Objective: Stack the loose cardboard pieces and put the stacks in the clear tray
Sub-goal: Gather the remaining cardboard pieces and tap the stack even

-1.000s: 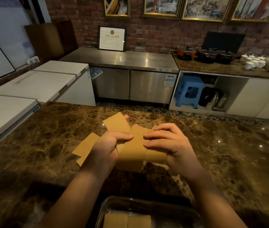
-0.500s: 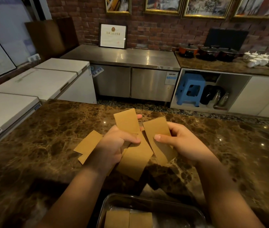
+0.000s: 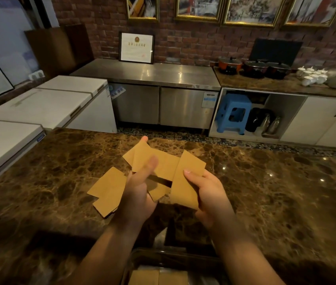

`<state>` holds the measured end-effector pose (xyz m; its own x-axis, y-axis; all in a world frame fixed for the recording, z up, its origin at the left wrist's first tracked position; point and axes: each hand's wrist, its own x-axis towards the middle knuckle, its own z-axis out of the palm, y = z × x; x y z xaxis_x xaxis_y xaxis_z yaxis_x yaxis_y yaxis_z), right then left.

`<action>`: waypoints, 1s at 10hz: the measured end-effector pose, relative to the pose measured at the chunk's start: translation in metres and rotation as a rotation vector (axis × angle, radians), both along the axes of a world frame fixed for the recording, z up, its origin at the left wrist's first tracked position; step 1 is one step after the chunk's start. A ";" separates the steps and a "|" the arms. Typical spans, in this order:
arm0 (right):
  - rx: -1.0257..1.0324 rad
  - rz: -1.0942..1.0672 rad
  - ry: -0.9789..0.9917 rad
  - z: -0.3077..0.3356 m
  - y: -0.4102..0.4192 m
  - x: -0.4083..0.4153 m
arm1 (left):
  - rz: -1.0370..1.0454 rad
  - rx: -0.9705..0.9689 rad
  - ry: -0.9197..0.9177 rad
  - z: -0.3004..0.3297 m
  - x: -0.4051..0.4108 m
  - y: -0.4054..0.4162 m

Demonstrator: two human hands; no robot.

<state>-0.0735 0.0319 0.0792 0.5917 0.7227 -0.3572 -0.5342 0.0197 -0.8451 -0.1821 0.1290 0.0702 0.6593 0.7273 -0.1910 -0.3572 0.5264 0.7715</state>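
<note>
My left hand (image 3: 138, 194) grips a fan of tan cardboard pieces (image 3: 142, 157) above the brown marble counter, its thumb blurred across them. My right hand (image 3: 208, 192) pinches a separate cardboard piece (image 3: 187, 177) upright, just to the right of that fan. Two more loose pieces (image 3: 107, 190) lie flat on the counter left of my left hand. The clear tray (image 3: 175, 258) sits at the near edge below my arms, with two cardboard stacks (image 3: 157, 277) side by side inside it.
The marble counter (image 3: 265, 192) stretches wide on both sides. White chest freezers (image 3: 39, 108) stand to the left. Beyond the aisle are a steel cabinet (image 3: 159, 99), a blue stool (image 3: 234, 114), pots (image 3: 253, 67) and white cups (image 3: 313, 76).
My hands have come apart; the right hand pulled one piece out of the bundle and holds it to the right. The left hand's fan has lifted and spread.
</note>
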 end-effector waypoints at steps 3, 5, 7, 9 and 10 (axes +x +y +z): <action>-0.014 0.051 -0.090 0.001 -0.005 0.005 | 0.142 0.045 -0.281 0.006 0.015 0.008; 0.133 0.003 0.145 0.002 -0.009 0.014 | 0.144 -0.100 -0.313 -0.003 0.016 0.021; 0.147 -0.027 0.294 0.007 -0.008 0.015 | -0.055 -0.088 -0.279 -0.009 0.016 0.018; 0.172 0.006 0.326 0.001 -0.003 0.013 | -0.145 -0.091 -0.215 -0.009 0.020 0.012; 0.107 0.036 0.160 0.000 -0.003 0.013 | -0.180 -0.061 -0.172 -0.008 0.018 0.009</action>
<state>-0.0605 0.0289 0.0794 0.5070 0.7811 -0.3644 -0.6632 0.0835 -0.7438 -0.1645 0.1378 0.0627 0.8038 0.5855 -0.1052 -0.3763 0.6374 0.6724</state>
